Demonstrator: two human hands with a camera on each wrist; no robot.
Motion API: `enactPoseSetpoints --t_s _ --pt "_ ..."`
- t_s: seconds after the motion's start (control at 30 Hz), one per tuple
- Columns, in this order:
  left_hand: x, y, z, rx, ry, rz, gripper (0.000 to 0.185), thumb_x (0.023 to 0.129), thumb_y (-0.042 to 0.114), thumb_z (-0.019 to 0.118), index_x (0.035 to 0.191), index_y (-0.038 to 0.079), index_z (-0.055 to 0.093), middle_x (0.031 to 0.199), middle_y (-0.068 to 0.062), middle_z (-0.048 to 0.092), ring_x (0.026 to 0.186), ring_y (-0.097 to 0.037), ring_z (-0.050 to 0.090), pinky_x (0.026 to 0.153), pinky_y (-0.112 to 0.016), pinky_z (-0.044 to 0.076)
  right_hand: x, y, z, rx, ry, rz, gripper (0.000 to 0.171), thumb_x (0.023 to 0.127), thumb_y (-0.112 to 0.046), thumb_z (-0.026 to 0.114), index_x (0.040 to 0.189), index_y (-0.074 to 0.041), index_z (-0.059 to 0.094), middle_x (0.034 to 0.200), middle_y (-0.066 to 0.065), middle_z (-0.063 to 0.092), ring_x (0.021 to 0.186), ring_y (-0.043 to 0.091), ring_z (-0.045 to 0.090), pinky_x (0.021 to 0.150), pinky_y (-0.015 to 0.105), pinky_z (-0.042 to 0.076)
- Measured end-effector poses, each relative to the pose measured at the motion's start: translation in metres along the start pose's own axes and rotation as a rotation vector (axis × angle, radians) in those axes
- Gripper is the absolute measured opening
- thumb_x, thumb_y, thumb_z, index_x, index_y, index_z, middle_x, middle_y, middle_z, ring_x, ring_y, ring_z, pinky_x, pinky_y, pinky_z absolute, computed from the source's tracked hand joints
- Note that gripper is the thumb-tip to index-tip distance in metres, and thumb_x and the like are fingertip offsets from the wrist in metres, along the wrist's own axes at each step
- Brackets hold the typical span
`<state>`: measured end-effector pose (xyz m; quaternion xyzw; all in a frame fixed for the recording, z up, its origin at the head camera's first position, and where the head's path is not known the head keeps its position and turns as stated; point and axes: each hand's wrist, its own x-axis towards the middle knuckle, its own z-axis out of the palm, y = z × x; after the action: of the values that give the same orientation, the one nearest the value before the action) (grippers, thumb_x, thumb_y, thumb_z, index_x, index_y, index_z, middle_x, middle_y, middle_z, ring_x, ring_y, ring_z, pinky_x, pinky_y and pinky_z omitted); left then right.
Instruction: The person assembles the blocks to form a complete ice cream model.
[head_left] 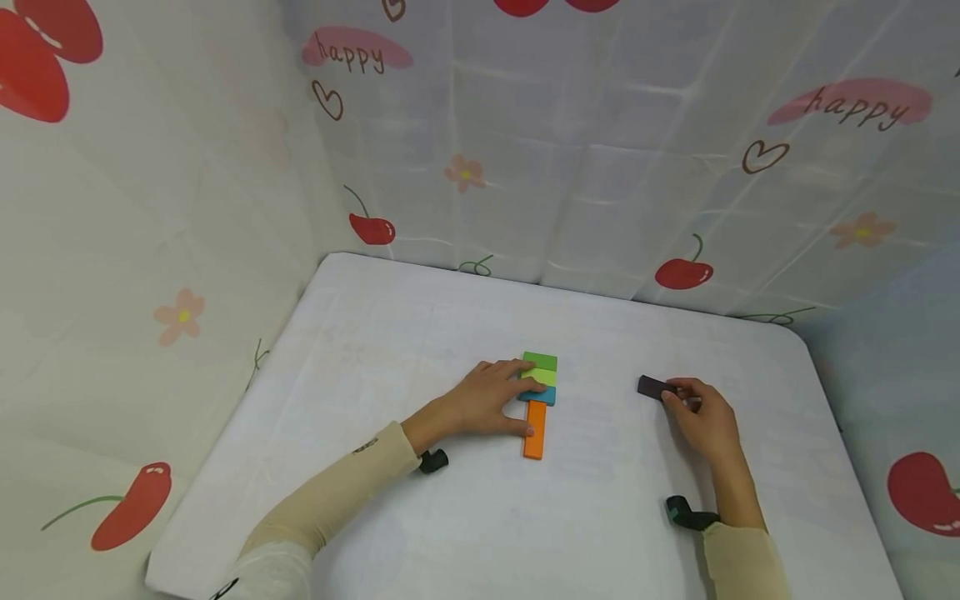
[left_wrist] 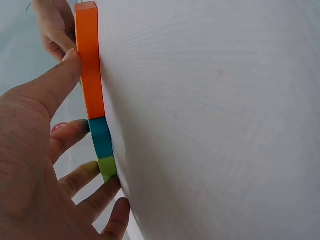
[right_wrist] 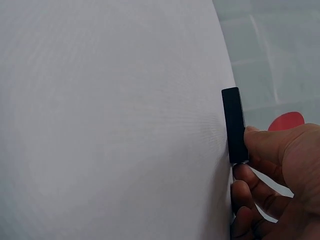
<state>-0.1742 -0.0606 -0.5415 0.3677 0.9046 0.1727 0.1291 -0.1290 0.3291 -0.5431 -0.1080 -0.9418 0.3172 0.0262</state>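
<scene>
1. The right hand (head_left: 701, 417) is pinching one end of a dark block (head_left: 651, 387), thumb and fingers curled onto it; the block's far end is sticking out toward 10 o'clock from the hand, and it seems to be resting on the table (head_left: 420, 333), though the wrist view is too close to be sure.
2. The left hand (head_left: 487, 400) is lying flat with straight, spread fingers, thumb pressing the side of the orange block (head_left: 535, 429) and fingertips touching the teal block (head_left: 538, 395) and light green block (head_left: 542, 377); it is gripping nothing.
3. Those blocks are forming a line with a dark green block (head_left: 540, 360) at its 12 o'clock end and the orange one at 6 o'clock, lying near the table's middle, at 9 o'clock from the dark block and well apart from it.
4. Risk, as I judge it: the end-only pinch is leaving the dark block free to pivot and slip, and a sideways nudge from the left thumb could skew the orange block out of line.
</scene>
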Motion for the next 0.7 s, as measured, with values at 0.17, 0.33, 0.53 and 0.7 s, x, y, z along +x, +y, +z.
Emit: enactPoseSetpoints --t_s 0.17,0.33,0.53,0.7 --pt "-0.001 0.000 0.001 0.007 0.001 0.000 0.077 0.092 0.074 0.070 0.159 0.042 0.049 0.175 0.000 0.034 0.163 -0.021 0.035 0.127 -0.050 0.034 0.003 -0.001 0.002 0.011 -0.010 -0.019 0.037 0.108 -0.027 0.066 0.136 -0.003 0.068 0.122 0.025 0.068 0.099 0.031 0.062 0.077 0.032 0.044" --pt "-0.001 -0.001 0.001 0.005 0.003 0.000 0.077 0.092 0.075 0.070 0.159 0.043 0.049 0.176 0.000 0.034 0.162 -0.022 0.035 0.127 -0.050 0.035 0.007 -0.003 0.004 0.013 -0.017 -0.022 0.037 0.108 -0.027 0.067 0.137 -0.004 0.068 0.123 0.025 0.068 0.099 0.031 0.061 0.078 0.033 0.044" --pt "0.000 -0.001 0.003 0.006 0.002 0.003 0.077 0.092 0.075 0.069 0.160 0.043 0.048 0.176 0.000 0.034 0.163 -0.021 0.034 0.126 -0.051 0.035 0.011 -0.007 0.007 0.010 -0.018 -0.029 0.036 0.108 -0.026 0.066 0.136 -0.003 0.068 0.121 0.024 0.068 0.097 0.029 0.059 0.078 0.034 0.043" --pt "0.000 -0.001 0.002 0.003 0.005 0.004 0.076 0.093 0.074 0.069 0.159 0.043 0.049 0.176 -0.001 0.034 0.163 -0.022 0.035 0.127 -0.051 0.034 0.015 -0.009 0.008 0.014 -0.017 -0.050 0.035 0.108 -0.025 0.067 0.135 -0.003 0.068 0.118 0.023 0.068 0.095 0.028 0.059 0.077 0.033 0.043"
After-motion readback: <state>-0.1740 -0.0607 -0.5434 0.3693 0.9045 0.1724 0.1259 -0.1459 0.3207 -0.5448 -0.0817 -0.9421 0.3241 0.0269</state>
